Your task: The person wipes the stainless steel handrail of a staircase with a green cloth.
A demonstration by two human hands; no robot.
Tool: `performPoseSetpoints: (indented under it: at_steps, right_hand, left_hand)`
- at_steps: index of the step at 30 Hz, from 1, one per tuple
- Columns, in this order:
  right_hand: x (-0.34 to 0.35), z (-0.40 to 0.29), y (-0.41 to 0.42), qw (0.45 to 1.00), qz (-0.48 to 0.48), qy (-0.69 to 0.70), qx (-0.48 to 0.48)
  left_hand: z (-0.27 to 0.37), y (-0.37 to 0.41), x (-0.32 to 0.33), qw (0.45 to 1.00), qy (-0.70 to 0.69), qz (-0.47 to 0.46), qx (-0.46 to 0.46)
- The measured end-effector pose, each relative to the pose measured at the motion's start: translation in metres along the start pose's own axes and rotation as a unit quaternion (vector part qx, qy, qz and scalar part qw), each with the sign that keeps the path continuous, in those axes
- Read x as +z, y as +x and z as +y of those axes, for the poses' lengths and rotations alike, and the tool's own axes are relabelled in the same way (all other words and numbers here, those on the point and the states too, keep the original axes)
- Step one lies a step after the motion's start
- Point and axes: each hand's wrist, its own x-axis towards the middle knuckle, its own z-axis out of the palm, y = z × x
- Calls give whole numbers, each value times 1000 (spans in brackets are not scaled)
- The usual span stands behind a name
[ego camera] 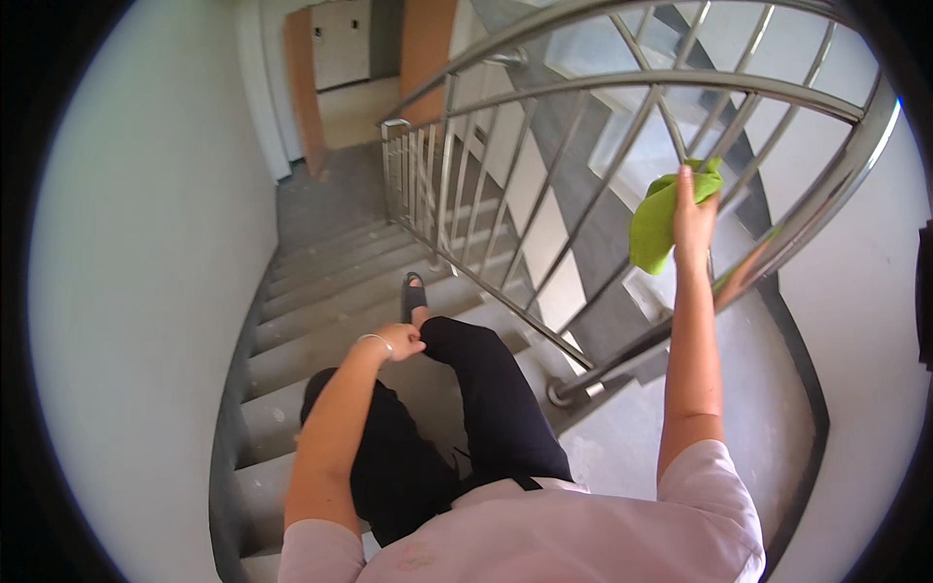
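My right hand (696, 211) grips a green cloth (654, 222), its arm stretched out over the stair railing. The cloth is against the slanted metal bars of the stainless steel railing (641, 79), and part of it hangs down to the left of the hand. My left hand (404, 341), with a pale bracelet at the wrist, is by the knee of my black trousers (485, 379). Its fingers are curled, and nothing shows in them. A black open-toed sandal (414, 291) is on one foot on the stairs.
Concrete steps (306, 328) run down to a landing (321, 204) with an open wooden door (302, 95). A plain wall (160, 255) borders the stairs on the left. Another flight lies beyond the railing. A thick curved handrail post (809, 211) stands on the right.
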Motion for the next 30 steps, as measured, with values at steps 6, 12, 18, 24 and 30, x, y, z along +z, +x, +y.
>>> performPoseSetpoints:
  at_steps: [6,12,18,24,30]
  right_hand:
    - [18,18,18,996,83,-8,-5]
    - [24,14,13,995,93,13,-32]
    - [25,7,13,992,114,-8,-58]
    - [31,3,7,988,126,-53,-71]
    - [37,13,8,988,130,-14,-85]
  left_hand:
    - [5,-12,-2,999,-22,21,-34]
    - [-13,-5,9,999,-9,36,-37]
    - [-8,0,3,999,-29,1,-37]
    - [-11,-16,6,998,-21,33,-47]
    - [-1,-24,-4,998,-30,50,-5]
